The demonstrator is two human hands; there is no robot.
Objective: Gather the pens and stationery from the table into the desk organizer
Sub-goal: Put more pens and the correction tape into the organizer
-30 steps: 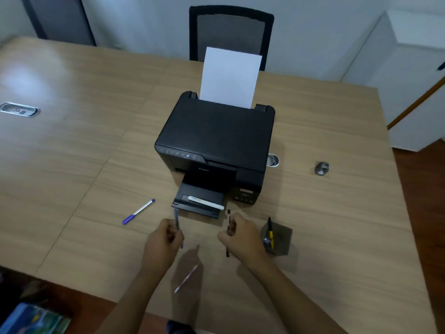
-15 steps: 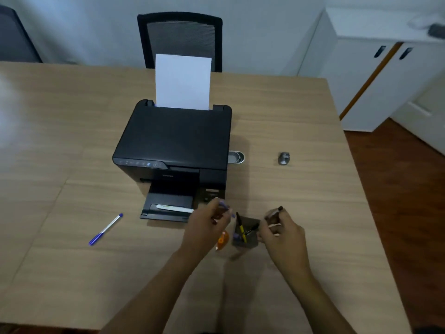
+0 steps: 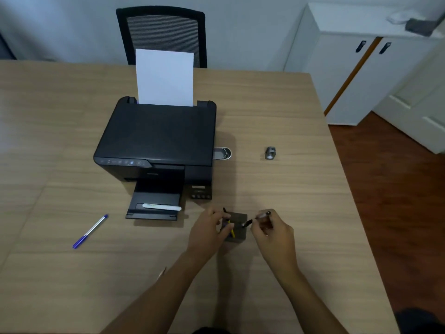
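The desk organizer (image 3: 239,233), a small dark grey square cup, stands on the table in front of the printer with a yellow pen (image 3: 232,229) in it. My left hand (image 3: 207,231) is at its left rim, shut on a bluish pen (image 3: 225,224) that points into the cup. My right hand (image 3: 274,233) is just right of it and grips a black pen (image 3: 248,222), tip over the opening. A blue pen (image 3: 90,231) lies at the left. A white marker (image 3: 161,206) rests on the printer's tray. A pinkish pen (image 3: 161,272) peeks out beside my left forearm.
A black printer (image 3: 156,141) with an upright paper sheet fills the table's middle. A small grey metal object (image 3: 270,153) sits to its right. An office chair (image 3: 163,32) stands behind the table, and a white cabinet (image 3: 349,75) at the right. The table edge (image 3: 337,165) runs along the right.
Both hands carried their pens right and closed in on the organizer. The left pen now dips into the cup, and the black pen's tip has swung over its opening.
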